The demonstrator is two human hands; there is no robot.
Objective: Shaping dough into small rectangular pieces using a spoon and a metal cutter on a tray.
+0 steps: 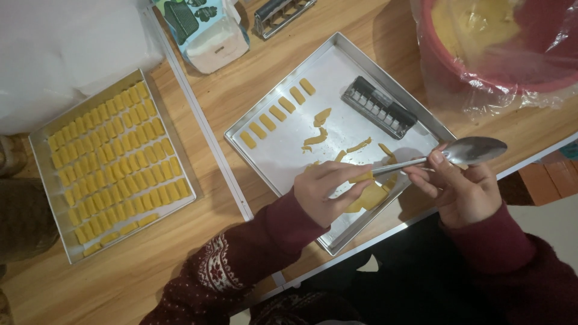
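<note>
**Dough and spoon over the tray**

Wooden worktop (241, 90) carries a tray (337, 66). Right hand (466, 192) is clamped on a spoon (463, 151). Left hand (328, 189) pinches its handle end, touching yellow dough (367, 197) at the tray's near edge. A black mould (379, 107) lies nearby.

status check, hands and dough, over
Right hand grips spoon. Left hand pinches dough at its handle end, over tray. Nothing blocking.

Glossy metal spoon (466, 151), matt metal tray (337, 72), wooden table (253, 78)
</note>
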